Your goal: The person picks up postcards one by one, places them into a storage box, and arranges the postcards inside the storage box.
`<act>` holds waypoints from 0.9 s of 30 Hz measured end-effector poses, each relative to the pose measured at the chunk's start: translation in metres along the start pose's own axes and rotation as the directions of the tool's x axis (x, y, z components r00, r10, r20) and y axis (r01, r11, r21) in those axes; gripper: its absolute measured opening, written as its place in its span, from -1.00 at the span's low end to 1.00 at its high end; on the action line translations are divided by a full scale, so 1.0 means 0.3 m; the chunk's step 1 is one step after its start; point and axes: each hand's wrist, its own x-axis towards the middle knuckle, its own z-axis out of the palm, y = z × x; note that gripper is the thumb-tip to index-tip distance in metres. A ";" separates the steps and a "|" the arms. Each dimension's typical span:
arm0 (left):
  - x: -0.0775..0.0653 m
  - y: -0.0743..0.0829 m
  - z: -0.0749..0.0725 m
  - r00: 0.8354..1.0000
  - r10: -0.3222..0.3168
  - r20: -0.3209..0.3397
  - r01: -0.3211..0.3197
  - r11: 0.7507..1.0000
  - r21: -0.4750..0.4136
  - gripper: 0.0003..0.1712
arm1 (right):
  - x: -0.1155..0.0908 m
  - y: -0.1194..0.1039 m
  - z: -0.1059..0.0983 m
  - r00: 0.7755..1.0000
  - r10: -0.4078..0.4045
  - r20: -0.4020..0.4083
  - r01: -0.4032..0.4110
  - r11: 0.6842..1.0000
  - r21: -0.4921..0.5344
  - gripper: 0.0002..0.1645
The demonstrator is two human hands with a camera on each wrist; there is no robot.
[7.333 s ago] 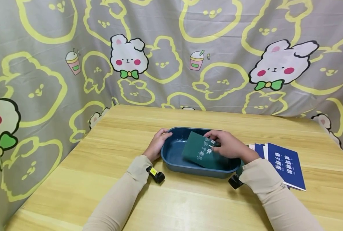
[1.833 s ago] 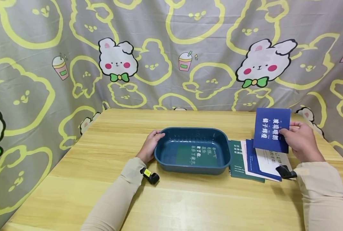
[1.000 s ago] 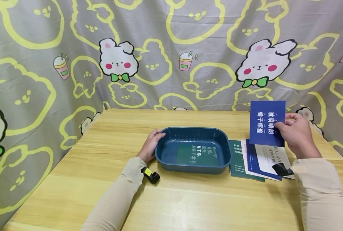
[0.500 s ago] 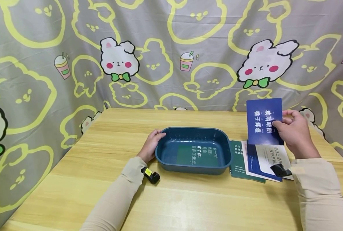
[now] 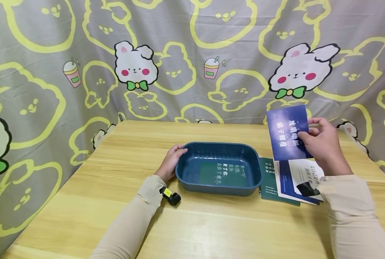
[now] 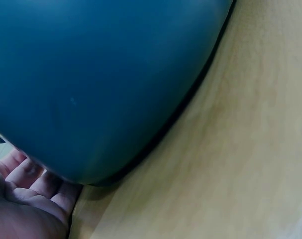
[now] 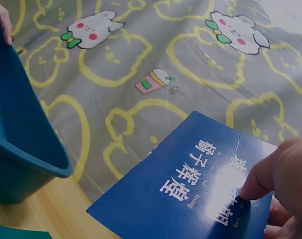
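My right hand (image 5: pixel 323 142) pinches a blue card (image 5: pixel 288 133) with white Chinese lettering, thumb on its printed face. The card is raised above the table, to the right of a dark teal plastic basin (image 5: pixel 218 191). In the right wrist view the same card (image 7: pixel 175 179) shows light glare near the thumb. My left hand (image 5: pixel 170 162) grips the basin's left end, thumb at the rim; the left wrist view shows its fingers against the outer wall (image 6: pixel 101 89). A green card (image 5: pixel 216 173) with white lettering lies flat inside the basin.
Right of the basin, overlapping cards lie on the wooden table (image 5: pixel 192 223): a green one (image 5: pixel 271 185), a blue one (image 5: pixel 286 181) and a white one (image 5: pixel 304 172), among others partly hidden. A patterned grey curtain (image 5: pixel 186 72) hangs behind the table.
Earlier, my right hand held a green card over the basin; now a green card lies inside. Over the last seconds the blue card has moved up and left from the cards, tilting slightly. My left hand stays put.
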 end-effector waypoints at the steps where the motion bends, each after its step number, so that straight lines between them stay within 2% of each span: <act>1: 0.001 0.000 0.002 1.000 -0.001 0.002 0.001 1.000 0.001 -0.89 | -0.002 -0.003 0.004 1.000 -0.006 0.004 0.006 1.000 -0.005 -0.68; 14: 0.009 0.009 0.008 1.000 0.001 0.016 -0.001 1.000 0.014 -0.85 | -0.015 -0.028 0.040 0.999 -0.047 0.015 0.048 0.996 -0.079 -0.66; 21: -0.002 -0.010 -0.007 1.000 -0.020 -0.005 0.020 1.000 0.022 -0.85 | -0.024 -0.027 0.066 0.996 -0.078 0.038 0.080 0.995 -0.067 -0.65; 27: 0.002 -0.002 -0.005 1.000 -0.010 0.017 0.009 1.000 0.025 -0.80 | -0.018 -0.039 0.077 0.995 -0.098 0.015 0.099 0.992 -0.081 -0.61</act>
